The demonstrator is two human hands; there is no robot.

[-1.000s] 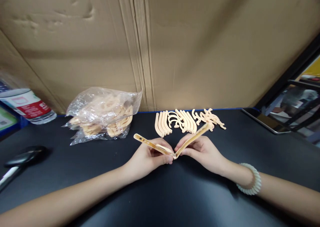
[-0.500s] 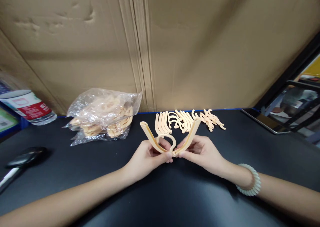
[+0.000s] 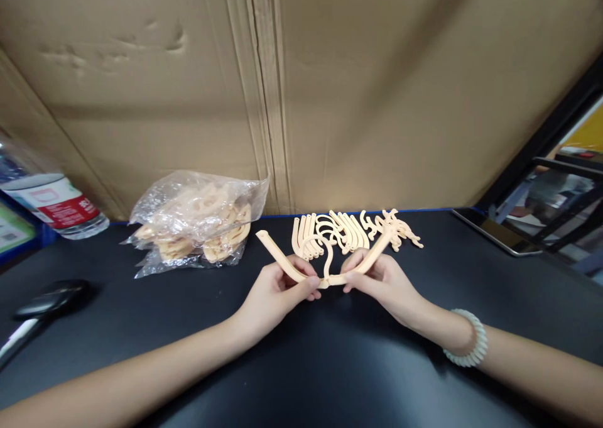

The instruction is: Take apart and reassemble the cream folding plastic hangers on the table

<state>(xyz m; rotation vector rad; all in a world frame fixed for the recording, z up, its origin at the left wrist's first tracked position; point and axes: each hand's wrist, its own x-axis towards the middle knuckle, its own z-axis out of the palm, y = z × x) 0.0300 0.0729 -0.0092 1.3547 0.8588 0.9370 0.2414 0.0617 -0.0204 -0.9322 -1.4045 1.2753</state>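
Between my two hands is a beige plastic folding hanger [image 3: 325, 283], made of two curved arms joined at the middle and a curved hook [image 3: 328, 258] standing up from the joint. My left hand [image 3: 276, 293] is closed around the left arm close to the joint, thumb on the front. My right hand [image 3: 389, 283] grips the right arm the same way. Both arm ends point up and outward, in a wide V. Just behind it lie loose hanger arms [image 3: 353, 232] in rows, with loose hooks among them, partly hidden by the held hanger.
A pile of small beige hooks [image 3: 398, 229] lies at the back right. Clear plastic bags of beige parts [image 3: 198, 217] sit at the back left, near a labelled bottle [image 3: 70, 208]. A black-headed utensil [image 3: 51, 299] lies far left, a tablet-like device [image 3: 499, 230] far right. Cardboard stands behind.
The hanger's two arms have spread wider apart, and its angle has turned so the inner grooves no longer show. My right hand has moved slightly away from the joint.
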